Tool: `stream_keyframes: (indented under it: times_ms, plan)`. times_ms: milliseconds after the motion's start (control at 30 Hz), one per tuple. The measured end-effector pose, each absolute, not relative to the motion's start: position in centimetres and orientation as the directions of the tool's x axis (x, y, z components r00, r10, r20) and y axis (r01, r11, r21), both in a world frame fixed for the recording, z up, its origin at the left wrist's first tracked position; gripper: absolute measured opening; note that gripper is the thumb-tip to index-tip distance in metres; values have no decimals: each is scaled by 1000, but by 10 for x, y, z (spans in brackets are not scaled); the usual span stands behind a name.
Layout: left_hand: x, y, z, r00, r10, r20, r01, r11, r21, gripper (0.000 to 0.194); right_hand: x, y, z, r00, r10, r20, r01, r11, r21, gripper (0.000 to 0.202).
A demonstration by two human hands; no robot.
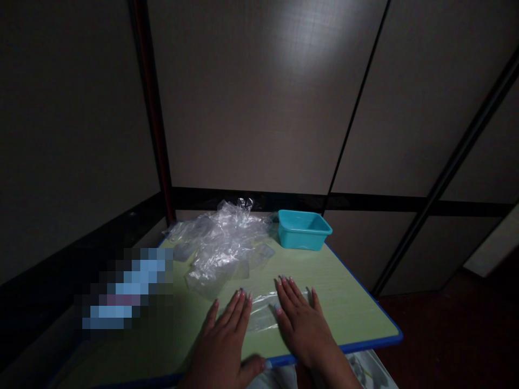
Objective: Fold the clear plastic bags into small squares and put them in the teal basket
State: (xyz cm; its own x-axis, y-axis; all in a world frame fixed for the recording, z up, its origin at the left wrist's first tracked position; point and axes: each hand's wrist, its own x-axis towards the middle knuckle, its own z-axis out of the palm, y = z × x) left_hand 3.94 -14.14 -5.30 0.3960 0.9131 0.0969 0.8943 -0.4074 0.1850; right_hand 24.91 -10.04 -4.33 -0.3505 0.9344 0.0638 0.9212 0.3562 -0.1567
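Observation:
A clear plastic bag [263, 312] lies flat on the green table [344, 302] near its front edge. My left hand [227, 340] rests at the bag's left end, fingers stretched out and pointing away from me. Over the bag's right part lies my right hand [302, 319], palm down with its fingers spread. Both hands are open and hold nothing. Beyond them sits a loose heap of crumpled clear plastic bags [227, 237].
A turquoise plastic basin [304, 237] stands at the table's far right. Wood-look panels [251, 108] rise behind the table. The tabletop has a blue edge [373, 341]. A pixelated patch covers part of the left side. Below the front edge, a white object [368, 367] partly shows.

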Motion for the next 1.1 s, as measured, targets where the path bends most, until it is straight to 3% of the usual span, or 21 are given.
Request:
stream_keyframes:
  times_ms: [367, 633, 900, 1100]
  plan:
    - [25, -145, -67, 319, 907, 276, 934, -350, 70, 78, 248, -100, -42, -346, 937, 59, 922, 350, -166, 55]
    - [21, -142, -76, 281, 922, 264, 945, -314, 90, 66, 249, -100, -42, -349, 935, 58, 920, 354, -171, 55]
    - [18, -142, -76, 225, 955, 194, 964, -247, 98, 72, 250, -98, -46, -350, 933, 82, 918, 359, -166, 55]
    - [56, -134, -64, 415, 889, 192, 890, -440, 116, 81, 251, -96, -50, -352, 932, 90, 918, 363, -159, 54]
